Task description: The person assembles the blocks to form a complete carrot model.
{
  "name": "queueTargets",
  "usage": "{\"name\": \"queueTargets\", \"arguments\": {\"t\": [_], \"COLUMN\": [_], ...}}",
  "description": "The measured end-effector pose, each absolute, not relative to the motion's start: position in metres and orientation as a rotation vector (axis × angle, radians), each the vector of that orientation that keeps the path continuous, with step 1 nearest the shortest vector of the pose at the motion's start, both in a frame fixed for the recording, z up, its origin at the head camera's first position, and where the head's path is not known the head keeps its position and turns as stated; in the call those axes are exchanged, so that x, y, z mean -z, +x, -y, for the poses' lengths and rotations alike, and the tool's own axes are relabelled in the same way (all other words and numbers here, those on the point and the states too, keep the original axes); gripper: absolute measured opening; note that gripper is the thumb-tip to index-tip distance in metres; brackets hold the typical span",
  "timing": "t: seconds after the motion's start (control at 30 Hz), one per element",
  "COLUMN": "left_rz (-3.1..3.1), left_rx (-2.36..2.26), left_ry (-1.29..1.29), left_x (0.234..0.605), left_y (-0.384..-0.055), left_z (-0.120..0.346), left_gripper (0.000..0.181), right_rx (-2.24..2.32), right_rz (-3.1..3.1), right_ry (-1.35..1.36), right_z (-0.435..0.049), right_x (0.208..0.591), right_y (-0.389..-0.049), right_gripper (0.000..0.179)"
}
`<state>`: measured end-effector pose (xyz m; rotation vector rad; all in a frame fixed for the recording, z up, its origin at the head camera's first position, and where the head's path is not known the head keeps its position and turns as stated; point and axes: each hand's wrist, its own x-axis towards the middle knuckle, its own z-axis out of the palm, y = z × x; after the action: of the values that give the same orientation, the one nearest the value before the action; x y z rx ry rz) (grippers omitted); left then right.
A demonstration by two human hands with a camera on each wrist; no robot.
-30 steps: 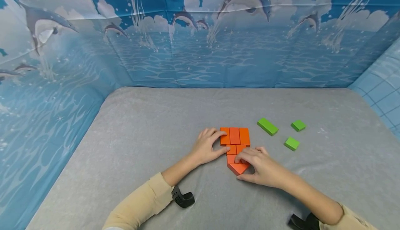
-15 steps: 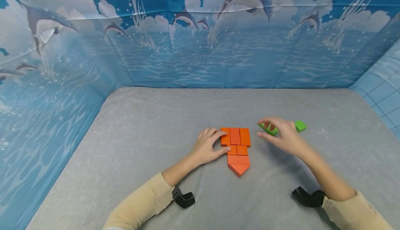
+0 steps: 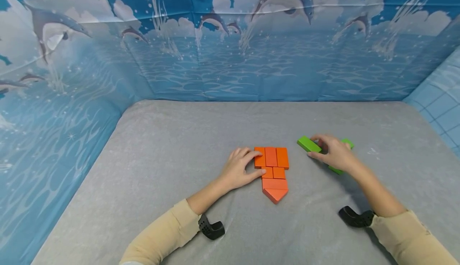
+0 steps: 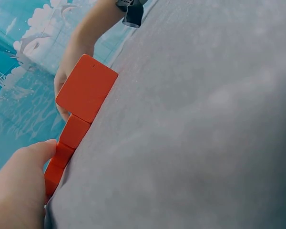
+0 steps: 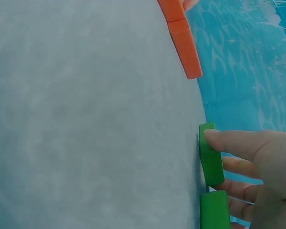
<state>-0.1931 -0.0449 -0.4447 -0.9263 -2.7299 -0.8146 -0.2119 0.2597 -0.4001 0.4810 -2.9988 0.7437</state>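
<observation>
In the head view, several orange blocks point(image 3: 271, 157) lie pressed together flat on the grey cloth, with a triangular block point(image 3: 275, 195) at the near end. My left hand point(image 3: 235, 170) rests at their left side, its index fingertip on the upper left block and its thumb on a smaller block point(image 3: 267, 172). To the right, my right hand point(image 3: 334, 153) pinches the right end of a long green block point(image 3: 308, 144) between thumb and fingers. The right wrist view shows the thumb against that green block point(image 5: 211, 160), with the other fingers behind it.
Two smaller green blocks, one beyond point(image 3: 347, 142) and one nearer point(image 3: 336, 170), are partly covered by my right hand. A grey cloth point(image 3: 172, 137) covers the surface. Blue dolphin-print curtain point(image 3: 230, 65) stands along the back and sides.
My right hand has left the triangular orange block, moved up and right, and now holds the right end of the long green block. The left hand stays in place.
</observation>
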Motion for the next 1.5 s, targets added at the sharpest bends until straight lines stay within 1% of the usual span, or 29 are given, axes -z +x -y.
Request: {"name": "queueTargets", "arguments": {"t": [0.3,0.57,0.73,0.97,1.2,1.37,1.5], "left_rz": [2.736,2.741,2.755,2.757,2.734,2.727,2.729], "left_rx": [0.811,0.816,0.813,0.809,0.804,0.801,0.803], "left_ry": [-0.924,-0.927,-0.92,-0.91,-0.922,-0.926,-0.926], "left_x": [0.445,0.445,0.445,0.445,0.445,0.445,0.445], "left_y": [-0.193,-0.192,-0.192,-0.193,-0.194,-0.194,-0.195], "left_z": [0.046,0.046,0.046,0.046,0.046,0.046,0.046], "left_gripper": [0.049,0.049,0.049,0.049,0.049,0.049,0.049], "right_rx": [-0.771,-0.802,-0.837,-0.868,-0.88,-0.992,-1.055], "right_rz": [2.988,2.964,2.937,2.985,3.026,3.01,3.017], "right_ry": [0.409,0.398,0.49,0.676,0.802,0.928,0.959], "right_z": [-0.261,-0.259,-0.251,-0.227,-0.203,-0.195,-0.193], "right_x": [0.409,0.41,0.399,0.386,0.394,0.4,0.402], "right_y": [-0.212,-0.212,-0.219,-0.24,-0.262,-0.271,-0.275], "right_gripper": [0.046,0.043,0.042,0.043,0.042,0.041,0.04]}}
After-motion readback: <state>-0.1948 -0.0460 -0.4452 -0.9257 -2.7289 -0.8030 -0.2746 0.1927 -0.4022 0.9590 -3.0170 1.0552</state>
